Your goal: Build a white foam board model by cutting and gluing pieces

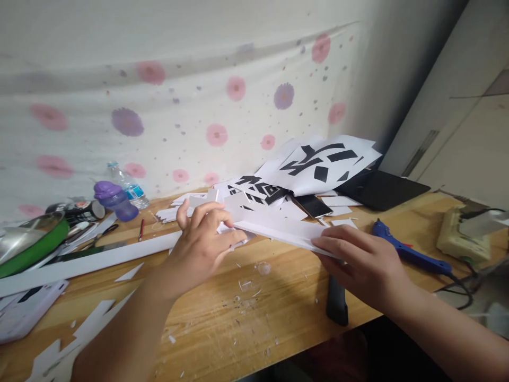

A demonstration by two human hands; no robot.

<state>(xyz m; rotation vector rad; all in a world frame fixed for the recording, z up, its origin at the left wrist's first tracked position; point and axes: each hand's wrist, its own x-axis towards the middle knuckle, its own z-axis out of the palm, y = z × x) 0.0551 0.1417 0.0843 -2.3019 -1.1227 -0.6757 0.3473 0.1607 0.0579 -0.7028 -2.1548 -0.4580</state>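
Observation:
My left hand point(202, 236) is curled round the left end of a long white foam-board strip point(278, 231), fingers pinched on it. My right hand point(360, 260) presses down on the strip's right end with its fingers closed over the edge. The strip is held just above the wooden table point(246, 313), tilted slightly towards me. Under my right hand lies a black utility knife point(337, 302), partly hidden.
A blue glue gun point(409, 252) lies to the right, beside a power strip point(461, 239). Printed sheets with black shapes point(318, 164) and a black tablet point(382, 188) sit behind. Left: another long white strip point(91, 262), purple bottle point(115, 199), water bottle point(129, 183), paper scraps.

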